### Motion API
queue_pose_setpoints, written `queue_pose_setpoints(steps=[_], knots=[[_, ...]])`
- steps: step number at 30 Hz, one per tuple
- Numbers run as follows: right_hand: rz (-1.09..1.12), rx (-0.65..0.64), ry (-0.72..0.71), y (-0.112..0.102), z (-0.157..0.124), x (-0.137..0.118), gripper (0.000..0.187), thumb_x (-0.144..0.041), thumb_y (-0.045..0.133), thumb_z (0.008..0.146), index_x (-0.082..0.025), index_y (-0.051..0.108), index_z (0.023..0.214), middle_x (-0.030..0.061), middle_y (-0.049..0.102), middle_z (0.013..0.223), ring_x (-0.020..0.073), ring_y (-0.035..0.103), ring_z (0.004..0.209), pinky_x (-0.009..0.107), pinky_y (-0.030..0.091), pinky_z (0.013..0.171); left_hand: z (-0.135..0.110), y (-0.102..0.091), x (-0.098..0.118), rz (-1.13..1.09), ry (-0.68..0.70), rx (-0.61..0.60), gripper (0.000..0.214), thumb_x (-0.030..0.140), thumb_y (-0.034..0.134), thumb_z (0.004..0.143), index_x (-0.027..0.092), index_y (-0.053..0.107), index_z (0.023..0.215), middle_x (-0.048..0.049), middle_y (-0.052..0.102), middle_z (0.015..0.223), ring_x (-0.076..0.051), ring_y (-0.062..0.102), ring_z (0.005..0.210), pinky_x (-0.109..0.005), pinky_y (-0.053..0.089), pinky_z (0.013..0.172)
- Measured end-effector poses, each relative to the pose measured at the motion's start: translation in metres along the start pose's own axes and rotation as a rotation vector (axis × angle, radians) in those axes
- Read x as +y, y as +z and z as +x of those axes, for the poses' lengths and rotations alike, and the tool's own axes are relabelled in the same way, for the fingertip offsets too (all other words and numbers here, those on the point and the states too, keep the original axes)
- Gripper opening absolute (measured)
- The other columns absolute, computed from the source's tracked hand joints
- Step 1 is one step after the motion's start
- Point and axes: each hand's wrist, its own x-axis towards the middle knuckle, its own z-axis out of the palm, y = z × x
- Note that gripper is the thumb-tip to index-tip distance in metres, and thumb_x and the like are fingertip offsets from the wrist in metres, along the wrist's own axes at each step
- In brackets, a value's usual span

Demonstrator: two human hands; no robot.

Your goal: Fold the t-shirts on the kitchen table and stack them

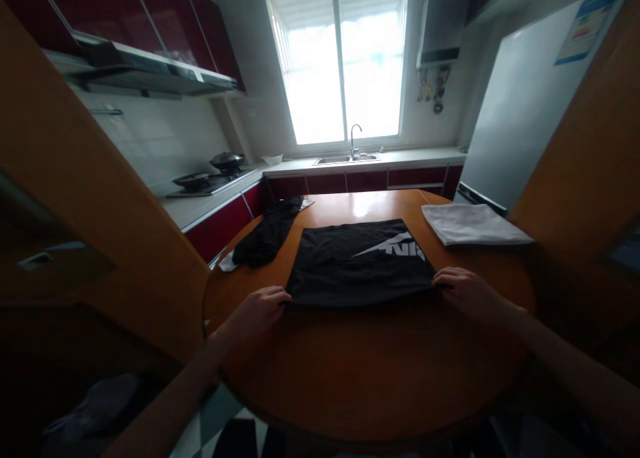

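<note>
A black folded garment with a white logo lies flat in the middle of a round wooden table. My left hand pinches its near left corner, fingers closed on the cloth. At the near right corner my right hand grips the edge in the same way. Both hands rest on the tabletop at the garment's front edge.
A crumpled black garment lies at the table's far left. A folded white cloth sits at the far right. Behind are a counter with a sink, a stove with pans, and a white fridge.
</note>
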Motion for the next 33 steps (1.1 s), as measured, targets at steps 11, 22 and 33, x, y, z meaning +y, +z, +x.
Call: queue_pose_setpoints(steps=[11,22,33], knots=[[0.573,-0.205,0.144,-0.068,0.003,-0.036,0.041,-0.055,0.063,0.084,-0.015,0.07,0.085,0.0044,0.064,0.079,0.0182,0.056,0.071,0.028,0.044,0.063,-0.026,-0.081,0.017,-0.505,-0.093,-0.221,0.03,0.043,0.062,0.089,0.014,0.072,0.093,-0.0054,0.071,0.085,-0.017,0.063,0.077,-0.021,0.05,0.069],[0.381,0.071,0.416,-0.006,0.111,0.024,0.023,-0.026,0.068,0.067,-0.014,0.077,0.084,0.005,0.074,0.08,0.0199,0.065,0.076,0.027,0.051,0.069,0.066,-0.023,-0.055,-0.506,-0.342,0.107,0.046,0.054,0.07,0.069,0.015,0.077,0.093,-0.0067,0.077,0.09,-0.025,0.069,0.085,-0.033,0.054,0.081],[0.417,0.081,0.664,0.041,0.129,0.067,0.02,-0.019,0.073,0.066,-0.01,0.079,0.083,0.0074,0.076,0.074,0.0183,0.068,0.068,0.023,0.049,0.059,0.08,0.024,-0.082,-0.494,-0.441,0.198,0.048,0.056,0.066,0.07,0.014,0.075,0.092,-0.0078,0.077,0.089,-0.025,0.07,0.085,-0.033,0.052,0.078]])
